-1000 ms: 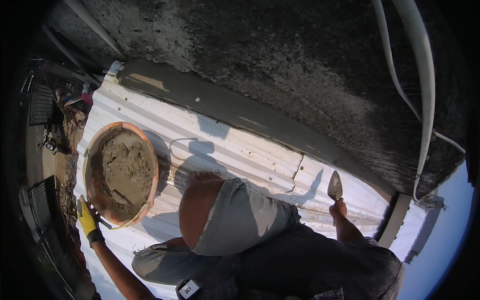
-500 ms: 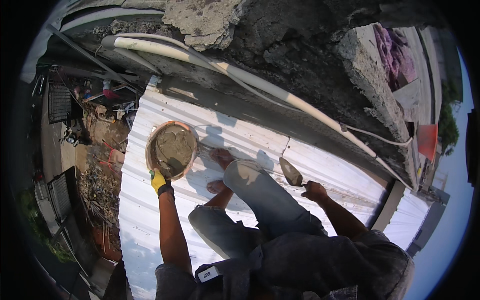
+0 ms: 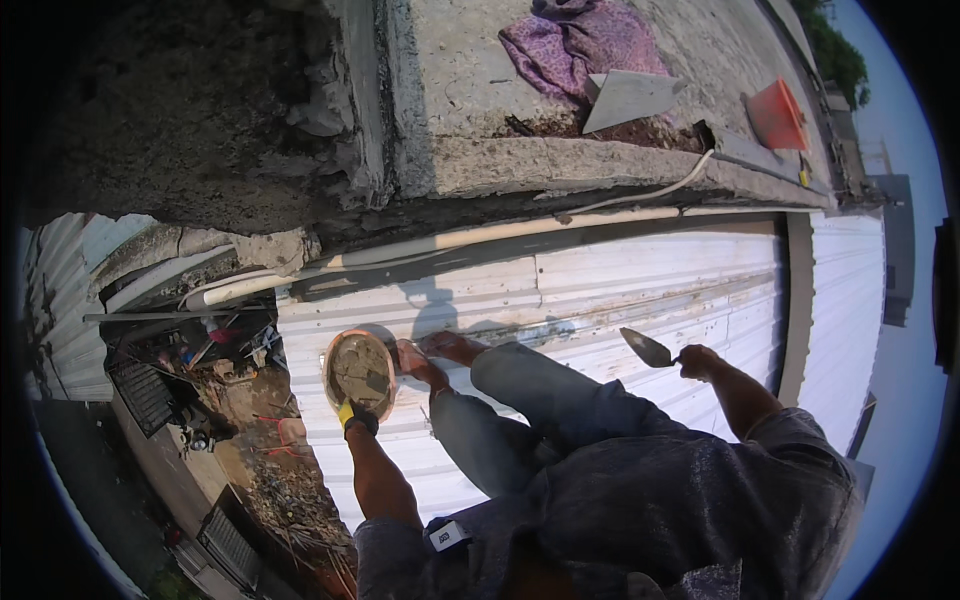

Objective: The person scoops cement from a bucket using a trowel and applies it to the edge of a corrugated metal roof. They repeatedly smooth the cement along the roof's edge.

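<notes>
My left hand (image 3: 357, 416), in a yellow and black glove, is closed on the near rim of a round orange-brown bucket (image 3: 331, 372). Grey wet mortar (image 3: 362, 370) fills much of it. The bucket sits by my bare feet on the white corrugated roof sheet. Off to the right, my bare right hand (image 3: 698, 362) grips the handle of a pointed trowel (image 3: 648, 348). Its blade points left and away from me, above the sheet, with greyish mortar stains on it.
Beyond the white roof sheet (image 3: 600, 290) runs a pale pipe (image 3: 450, 238) along a rough concrete ledge (image 3: 560, 172). On the ledge lie a purple patterned cloth (image 3: 590, 48), a grey board piece (image 3: 632, 100) and an orange bucket (image 3: 777, 115). At left, the sheet's edge drops to a cluttered yard (image 3: 245, 420).
My view has swung right and up, bringing the ledge top, cloth and orange bucket into fuller sight. My right hand has carried the trowel rightward, away from my knee. The left hand keeps its grip.
</notes>
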Available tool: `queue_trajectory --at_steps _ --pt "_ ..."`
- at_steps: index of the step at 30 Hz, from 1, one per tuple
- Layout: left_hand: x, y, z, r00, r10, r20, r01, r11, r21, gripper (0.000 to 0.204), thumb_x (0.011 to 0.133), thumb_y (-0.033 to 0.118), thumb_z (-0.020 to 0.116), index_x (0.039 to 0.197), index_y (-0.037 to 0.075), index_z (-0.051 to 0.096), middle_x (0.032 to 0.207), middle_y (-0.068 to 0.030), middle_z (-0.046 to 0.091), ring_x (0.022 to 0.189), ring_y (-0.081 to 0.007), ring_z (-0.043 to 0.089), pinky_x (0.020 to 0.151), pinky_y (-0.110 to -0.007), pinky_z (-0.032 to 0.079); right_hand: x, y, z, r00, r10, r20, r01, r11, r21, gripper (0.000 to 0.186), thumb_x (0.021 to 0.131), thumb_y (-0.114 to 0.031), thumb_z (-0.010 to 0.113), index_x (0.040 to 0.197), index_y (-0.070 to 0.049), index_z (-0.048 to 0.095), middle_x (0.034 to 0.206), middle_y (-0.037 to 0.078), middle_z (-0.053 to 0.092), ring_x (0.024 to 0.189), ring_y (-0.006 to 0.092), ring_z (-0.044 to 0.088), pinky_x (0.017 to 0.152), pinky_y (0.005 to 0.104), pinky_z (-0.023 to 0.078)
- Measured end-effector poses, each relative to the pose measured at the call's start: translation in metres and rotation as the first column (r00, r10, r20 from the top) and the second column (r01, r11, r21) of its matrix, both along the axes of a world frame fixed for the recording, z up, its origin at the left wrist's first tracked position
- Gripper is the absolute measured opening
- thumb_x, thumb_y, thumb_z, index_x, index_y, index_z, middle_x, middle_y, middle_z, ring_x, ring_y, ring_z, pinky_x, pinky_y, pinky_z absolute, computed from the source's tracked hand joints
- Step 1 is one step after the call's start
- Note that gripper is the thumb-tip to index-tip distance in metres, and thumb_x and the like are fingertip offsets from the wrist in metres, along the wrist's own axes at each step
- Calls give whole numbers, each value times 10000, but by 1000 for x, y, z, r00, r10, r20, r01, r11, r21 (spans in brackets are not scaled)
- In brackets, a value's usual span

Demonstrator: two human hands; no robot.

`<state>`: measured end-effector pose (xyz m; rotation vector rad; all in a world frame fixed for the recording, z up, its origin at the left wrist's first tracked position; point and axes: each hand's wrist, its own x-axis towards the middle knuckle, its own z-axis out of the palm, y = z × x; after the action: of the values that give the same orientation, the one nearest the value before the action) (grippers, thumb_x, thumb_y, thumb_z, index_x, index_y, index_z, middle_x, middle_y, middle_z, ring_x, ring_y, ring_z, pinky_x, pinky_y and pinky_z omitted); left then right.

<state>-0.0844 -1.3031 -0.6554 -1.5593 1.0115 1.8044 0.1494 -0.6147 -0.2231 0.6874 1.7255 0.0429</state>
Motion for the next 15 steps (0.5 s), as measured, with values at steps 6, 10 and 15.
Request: queue_trajectory --at_steps 6,10,15 --pt "-55 -22 22 976 -215 37 218 963 -157 560 931 606 440 1283 187 561 1217 -39 608 1060 -278 582 758 -481 495 0 -17 -8 887 -448 -111 452 892 14 198 752 -70 602 919 -24 699 671 152 652 574 256 646 495 401 518" --pt "-52 -2 84 994 -105 -11 105 976 193 389 981 475 419 1084 149 606 984 -76 661 822 -302 642 634 -455 507 48 -66 -27 689 -708 -157 716 698 -12 128 742 -64 686 810 42 667 610 146 594 500 244 582 445 398 461" --pt "-59 -45 116 985 -147 -90 149 989 14 209 948 364 555 940 157 590 731 -33 575 666 -226 600 525 -387 447 28 -152 -21 528 -839 -130 781 540 -313 280 708 2 694 983 21 645 598 115 550 476 243 542 415 398 434"
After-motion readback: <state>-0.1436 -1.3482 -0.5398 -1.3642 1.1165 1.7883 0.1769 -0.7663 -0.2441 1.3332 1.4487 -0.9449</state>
